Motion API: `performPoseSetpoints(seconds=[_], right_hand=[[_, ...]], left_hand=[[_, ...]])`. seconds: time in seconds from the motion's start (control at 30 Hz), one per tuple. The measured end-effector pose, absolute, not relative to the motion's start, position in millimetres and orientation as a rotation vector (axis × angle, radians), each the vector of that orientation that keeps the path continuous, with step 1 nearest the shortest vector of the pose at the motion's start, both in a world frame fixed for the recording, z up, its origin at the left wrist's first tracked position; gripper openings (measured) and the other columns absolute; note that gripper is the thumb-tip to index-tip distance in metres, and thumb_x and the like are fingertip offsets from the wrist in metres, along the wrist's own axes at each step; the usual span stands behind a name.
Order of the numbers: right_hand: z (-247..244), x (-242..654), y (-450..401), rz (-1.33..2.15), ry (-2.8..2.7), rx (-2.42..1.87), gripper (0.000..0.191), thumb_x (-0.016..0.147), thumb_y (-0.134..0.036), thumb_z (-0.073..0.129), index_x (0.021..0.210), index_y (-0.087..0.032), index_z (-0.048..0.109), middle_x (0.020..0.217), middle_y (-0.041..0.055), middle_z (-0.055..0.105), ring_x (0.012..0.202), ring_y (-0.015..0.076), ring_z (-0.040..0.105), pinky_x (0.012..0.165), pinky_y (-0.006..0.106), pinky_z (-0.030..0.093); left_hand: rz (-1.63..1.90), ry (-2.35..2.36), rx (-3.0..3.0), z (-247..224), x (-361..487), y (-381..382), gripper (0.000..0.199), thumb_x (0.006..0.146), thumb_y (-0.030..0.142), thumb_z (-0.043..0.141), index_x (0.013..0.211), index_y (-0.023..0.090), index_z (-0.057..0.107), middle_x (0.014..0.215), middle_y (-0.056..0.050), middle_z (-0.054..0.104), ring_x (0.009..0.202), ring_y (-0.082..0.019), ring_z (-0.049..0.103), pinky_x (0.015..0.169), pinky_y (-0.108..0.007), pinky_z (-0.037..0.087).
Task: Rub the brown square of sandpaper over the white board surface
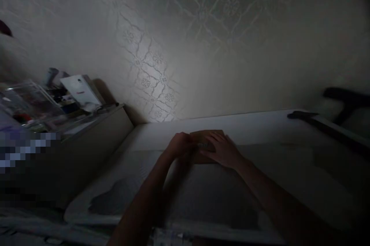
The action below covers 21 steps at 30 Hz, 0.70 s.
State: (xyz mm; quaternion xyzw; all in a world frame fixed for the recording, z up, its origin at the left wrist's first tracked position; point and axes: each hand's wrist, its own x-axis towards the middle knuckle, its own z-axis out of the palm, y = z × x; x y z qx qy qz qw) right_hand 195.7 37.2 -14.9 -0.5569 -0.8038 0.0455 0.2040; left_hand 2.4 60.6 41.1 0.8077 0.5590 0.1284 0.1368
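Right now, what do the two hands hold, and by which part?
A flat brown object on the white surface: left hand at its left end, right hand flat on top.

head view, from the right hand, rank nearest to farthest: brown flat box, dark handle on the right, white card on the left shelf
1. brown flat box, under the right hand
2. dark handle, right table edge
3. white card, far left on the shelf

Dim room. My left hand (179, 145) and right hand (224, 150) rest together on a flat brown piece (206, 138), seemingly cardboard, lying on a pale worktop (260, 130). Beyond the hands: patterned wall (156, 65). Far left of them: cluttered shelf (95, 117) with white box (79, 90).
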Motion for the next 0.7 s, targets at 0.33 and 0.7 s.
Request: performPoseSetpoints(seconds=[0.33,0.7], right_hand=[[-14.5,197.2,36.6,0.17,-2.238,-1.572,0.072,0.082,-0.067,0.041,0.136,-0.02,0.047,0.146,0.0106,0.038,0.135,0.0282,0.031,0.111,0.049,0.019],[-16.9,201.6,36.0,0.137,-2.242,-1.573,0.071,0.082,-0.067,0.04,0.136,-0.021,0.047,0.145,0.0099,0.041,0.134,0.0279,0.033,0.11,0.049,0.024]], left_hand=[[0.7,2.183,1.993,37.5,-42.9,103.3,0.017,0.08,0.023,0.06,0.093,0.021,0.07,0.095,-0.003,0.073,0.091,-0.018,0.066,0.076,-0.023,0.049],[0.612,2.379,1.948,12.7,-69.6,115.5,0.027,0.084,0.024,0.052,0.104,0.021,0.07,0.106,-0.009,0.07,0.099,-0.024,0.064,0.081,-0.031,0.048]])
